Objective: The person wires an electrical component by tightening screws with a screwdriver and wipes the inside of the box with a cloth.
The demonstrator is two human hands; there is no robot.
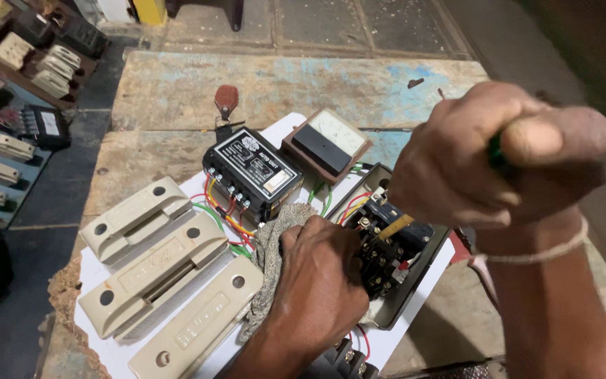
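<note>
Progress check on the starter board: my left hand (320,281) is clamped down on the contactor block (386,247), fingers curled around its near side, and that block sits in its grey metal tray (415,284) right under my right hand. My right hand (506,158) is a closed fist up above it, wrapped around a green-handled screwdriver (495,153). Judging from how it all lies, I'd say I'm somewhere in the middle of the terminal work. Wiring looks mostly in: red, green and yellow wires (229,217) already run from the black relay unit (250,172), just beyond my left hand, over towards the contactor. The brown-framed meter (325,144) beyond that has green leads on it too. Three cream fuse carriers (159,270) sit to the left of my left hand, all mounted on the white board (117,354) on the desk (261,88). A bit of grey rag (271,242) is tucked beside my left wrist.

What I can't make out: the screwdriver shaft and tip are hidden behind my fist, so no telling which terminal it's on, or whether it touches one at all. My left hand covers half the contactor screws. Another black part at the near edge, below my left wrist, is cut off.
</note>
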